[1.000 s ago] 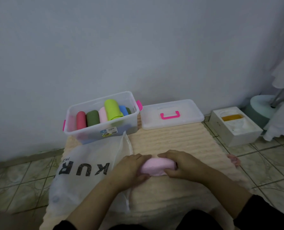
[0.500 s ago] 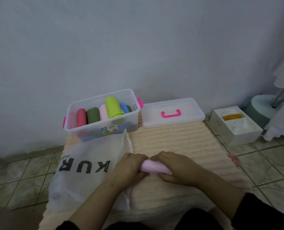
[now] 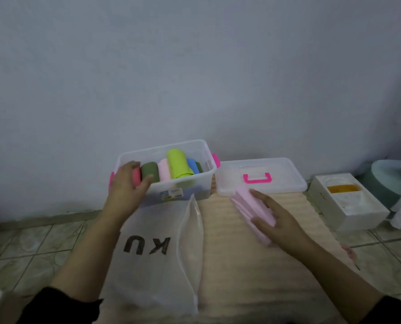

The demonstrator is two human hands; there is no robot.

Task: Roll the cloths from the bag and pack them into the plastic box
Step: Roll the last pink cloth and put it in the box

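Right hand (image 3: 274, 220) gripping rolled pink cloth (image 3: 253, 212) above beige mat (image 3: 253, 265), left hand (image 3: 127, 183) curled round red roll (image 3: 136, 178) inside clear plastic box (image 3: 194, 146), beside green, pink, lime and blue rolls, translucent bag (image 3: 157, 265) in front, lid (image 3: 260, 176) right of box.

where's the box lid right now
In the head view, the lid lies flat on the right of the plastic box, by the wall, just beyond the right hand.

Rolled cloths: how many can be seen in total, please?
7. Six stand in the box: red, dark green, pale pink, lime, blue, another dark green. One pink roll is in the right hand. Others may be hidden.
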